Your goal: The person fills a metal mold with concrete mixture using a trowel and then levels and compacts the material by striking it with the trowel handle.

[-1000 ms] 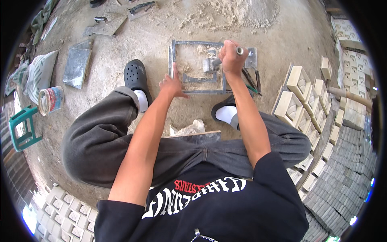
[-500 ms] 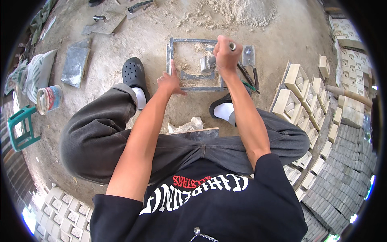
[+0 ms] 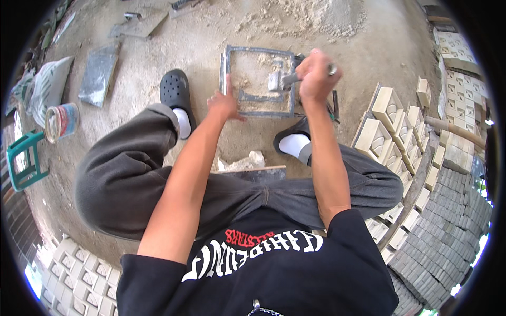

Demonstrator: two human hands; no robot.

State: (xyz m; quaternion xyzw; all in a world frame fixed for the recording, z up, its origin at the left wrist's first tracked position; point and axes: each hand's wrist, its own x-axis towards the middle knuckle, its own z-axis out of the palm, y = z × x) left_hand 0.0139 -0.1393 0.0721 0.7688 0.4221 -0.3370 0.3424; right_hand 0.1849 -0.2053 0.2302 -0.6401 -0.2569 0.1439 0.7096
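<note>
On the ground ahead lies a square metal mould frame (image 3: 257, 114), with pale powdery material (image 3: 247, 68) inside it and darker metal strips (image 3: 258, 98) set within. My left hand (image 3: 223, 105) rests at the frame's near left corner, fingers stretched along its side and thumb apart. In my right hand (image 3: 315, 76), closed round the handle, is a hammer-like tool with a blocky metal head (image 3: 275, 82). That head is over the right part of the frame, its handle slanting toward me; whether it touches the powder I cannot tell.
Pale moulded blocks (image 3: 387, 105) stand in rows to the right, with grey stacked tiles (image 3: 443, 210) beyond. A powder heap (image 3: 337, 16) lies at the far side. Metal plates (image 3: 100, 73), a bucket (image 3: 61, 122) and a green stool (image 3: 26, 160) are at the left.
My right hand has moved right, and the tool's handle now leans more sideways, with its head slightly further right. My left hand stays at the frame's corner.
</note>
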